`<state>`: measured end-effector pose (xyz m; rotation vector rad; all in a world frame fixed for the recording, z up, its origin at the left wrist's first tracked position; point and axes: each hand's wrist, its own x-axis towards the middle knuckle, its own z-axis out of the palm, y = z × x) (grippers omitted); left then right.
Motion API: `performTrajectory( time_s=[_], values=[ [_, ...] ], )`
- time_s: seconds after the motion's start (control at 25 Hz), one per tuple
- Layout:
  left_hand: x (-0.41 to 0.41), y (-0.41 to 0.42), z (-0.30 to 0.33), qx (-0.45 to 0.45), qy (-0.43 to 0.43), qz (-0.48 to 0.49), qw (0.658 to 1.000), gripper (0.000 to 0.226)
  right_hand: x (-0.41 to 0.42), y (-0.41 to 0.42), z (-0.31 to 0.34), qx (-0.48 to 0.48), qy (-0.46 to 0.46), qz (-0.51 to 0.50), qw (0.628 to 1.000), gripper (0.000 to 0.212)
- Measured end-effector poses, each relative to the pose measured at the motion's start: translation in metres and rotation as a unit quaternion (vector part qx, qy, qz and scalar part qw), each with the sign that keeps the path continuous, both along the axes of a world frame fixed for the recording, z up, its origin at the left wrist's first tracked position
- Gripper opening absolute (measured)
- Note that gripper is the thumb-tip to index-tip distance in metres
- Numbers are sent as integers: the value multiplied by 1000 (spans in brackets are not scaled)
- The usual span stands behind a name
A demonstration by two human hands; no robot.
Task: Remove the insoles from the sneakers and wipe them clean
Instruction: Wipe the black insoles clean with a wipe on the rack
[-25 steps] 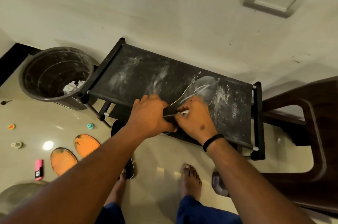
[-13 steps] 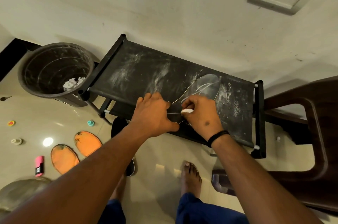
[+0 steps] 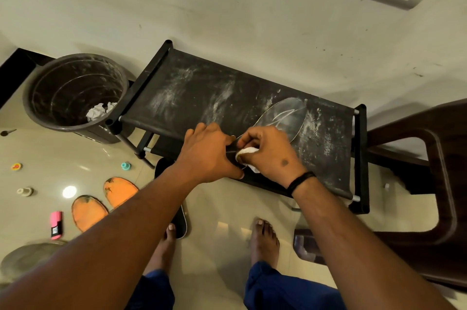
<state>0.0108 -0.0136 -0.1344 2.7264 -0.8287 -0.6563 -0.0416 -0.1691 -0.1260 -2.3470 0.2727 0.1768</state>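
The left hand (image 3: 206,155) is pressing down on the near end of the dark insole (image 3: 283,117), which is lying on the dusty black rack (image 3: 202,92). The right hand (image 3: 270,153), touching the left, is pinching a white cloth (image 3: 246,152) against that insole (toe end showing beyond the knuckles).

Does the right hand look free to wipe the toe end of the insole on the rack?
Probably yes: the right hand pinches a white wipe at the heel, and nothing lies on the insole beyond it.
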Motion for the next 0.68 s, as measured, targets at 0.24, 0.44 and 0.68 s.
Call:
performTrajectory(
  time_s=[0.24, 0.44, 0.68],
  values=[
    [1, 1, 3, -8, 7, 4, 1000, 76, 4, -27, -17, -92, 10, -114, 989, 27],
    [2, 1, 0, -100, 25, 41, 994, 57, 3, 3, 2, -30, -28, 34, 999, 18],
    [6, 2, 4, -79, 10, 78, 994, 85, 7, -29, -4, -154, -30, -99, 983, 19]
  ],
)
